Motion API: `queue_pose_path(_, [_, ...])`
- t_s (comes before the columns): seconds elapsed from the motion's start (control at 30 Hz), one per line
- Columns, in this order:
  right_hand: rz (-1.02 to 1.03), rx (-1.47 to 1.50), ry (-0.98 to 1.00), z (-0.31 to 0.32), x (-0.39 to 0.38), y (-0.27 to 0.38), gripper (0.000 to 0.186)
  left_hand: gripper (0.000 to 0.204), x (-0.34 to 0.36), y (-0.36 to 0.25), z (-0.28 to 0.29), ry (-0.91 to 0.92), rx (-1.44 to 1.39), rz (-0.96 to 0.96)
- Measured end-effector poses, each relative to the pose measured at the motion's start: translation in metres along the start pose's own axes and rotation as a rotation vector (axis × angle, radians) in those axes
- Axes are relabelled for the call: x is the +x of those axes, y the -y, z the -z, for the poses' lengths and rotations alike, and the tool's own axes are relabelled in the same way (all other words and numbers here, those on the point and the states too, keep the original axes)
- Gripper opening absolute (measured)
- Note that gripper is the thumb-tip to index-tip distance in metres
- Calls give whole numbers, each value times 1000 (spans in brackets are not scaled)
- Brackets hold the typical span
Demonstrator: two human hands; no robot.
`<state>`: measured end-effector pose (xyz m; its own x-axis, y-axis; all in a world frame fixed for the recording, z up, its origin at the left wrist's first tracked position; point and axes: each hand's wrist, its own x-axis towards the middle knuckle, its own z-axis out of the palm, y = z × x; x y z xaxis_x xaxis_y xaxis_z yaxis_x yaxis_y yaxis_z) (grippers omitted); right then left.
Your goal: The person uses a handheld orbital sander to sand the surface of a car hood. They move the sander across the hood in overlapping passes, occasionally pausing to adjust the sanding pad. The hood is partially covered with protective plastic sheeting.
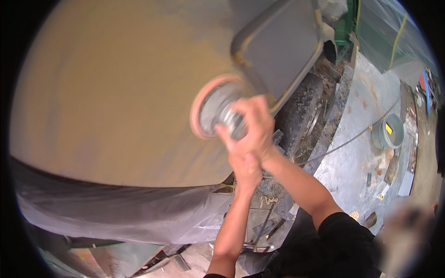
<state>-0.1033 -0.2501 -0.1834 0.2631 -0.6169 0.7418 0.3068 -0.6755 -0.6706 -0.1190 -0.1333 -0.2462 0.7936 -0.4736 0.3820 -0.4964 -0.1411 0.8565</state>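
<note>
A round sander [208,104] with an orange rim and grey body rests on or just over a large panel [106,92] coated in mottled tan over grey, beside a dark grey rounded-rectangle section [280,51]. My right hand [250,125] is closed round the sander's top. Just below it, my left hand [245,171] is closed against the underside of my right hand or wrist; what it grips is hidden. Some motion blur softens the sander and fingers.
Plastic sheeting [116,213] hangs below the panel. Right of it are dark metal ledges, a hose [345,139], a pale scuffed board [352,116] and a grey-green bucket [387,132]. Green sheeting [389,32] is at top right. A blurred shape [408,231] fills the lower right.
</note>
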Motion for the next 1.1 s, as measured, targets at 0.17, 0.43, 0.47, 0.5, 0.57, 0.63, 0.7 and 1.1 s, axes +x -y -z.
queue_pose_path(0.17, [399,-75,207,-17,-94,9,37,75,-79,48,-19,-384,-339,28])
queue_pose_path(0.43, [197,-50,0,3,65,10,52,67,64,-28,-32,-42,-225,-211])
queue_pose_path(0.47, [261,-70,27,1,58,13,52,68,54,-19,-38,-85,-323,-169])
queue_pose_path(0.5, [326,-86,55,0,42,17,52,70,34,-1,-43,-131,-420,-129])
queue_pose_path(0.57, [460,-127,156,-1,-17,5,50,72,-11,50,-58,-301,-12,53])
queue_pose_path(0.63, [575,-134,240,-14,-104,-14,46,71,-50,75,-68,-452,207,163])
queue_pose_path(0.7, [621,-134,247,-17,-127,-12,41,70,-82,79,-58,-466,-372,58])
queue_pose_path(1.1, [643,-42,203,-8,23,37,45,52,41,-37,-49,-540,-379,-336])
